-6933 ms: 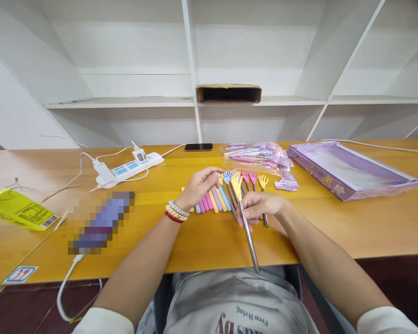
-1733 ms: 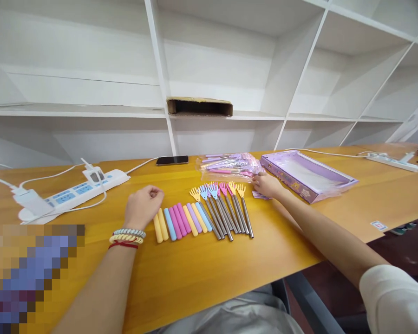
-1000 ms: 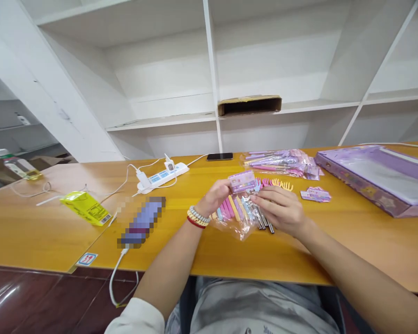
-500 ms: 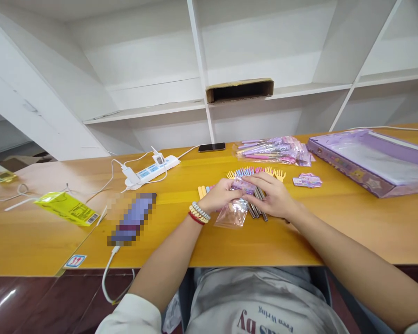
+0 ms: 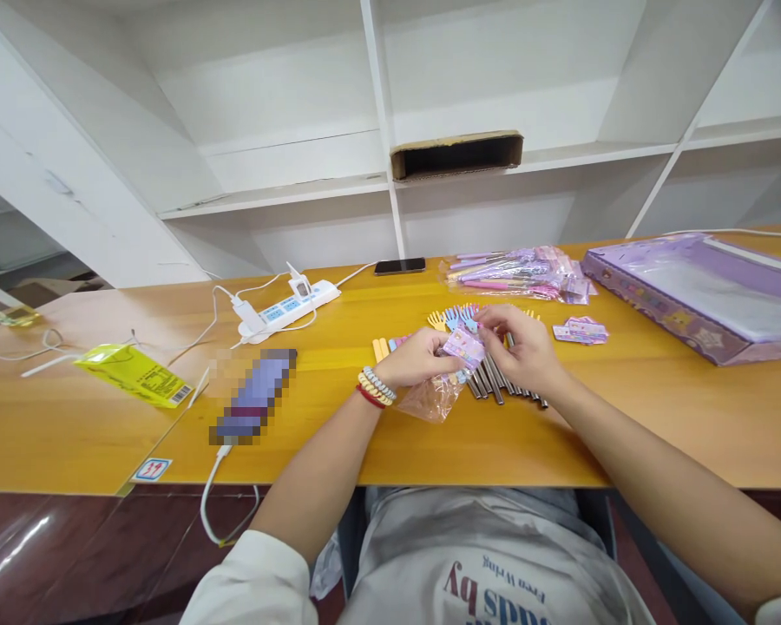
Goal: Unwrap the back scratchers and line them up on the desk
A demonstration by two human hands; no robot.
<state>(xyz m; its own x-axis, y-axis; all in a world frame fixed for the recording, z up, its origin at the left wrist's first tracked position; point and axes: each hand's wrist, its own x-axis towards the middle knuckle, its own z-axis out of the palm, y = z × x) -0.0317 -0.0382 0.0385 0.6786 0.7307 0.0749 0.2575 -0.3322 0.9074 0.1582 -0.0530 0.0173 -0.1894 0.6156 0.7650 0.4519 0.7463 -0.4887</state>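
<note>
Two hands meet above the worktop [image 5: 429, 443], left hand [image 5: 417, 358] and right hand [image 5: 519, 347] both pinched on a small clear bag [image 5: 448, 382] with a purple header card, best kept taut at its mouth, over the row of scratchers [image 5: 488, 369].

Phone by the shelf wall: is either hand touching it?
No. The phone lies alone at the table's far edge, while the left hand and right hand hold a small plastic bag.
</note>
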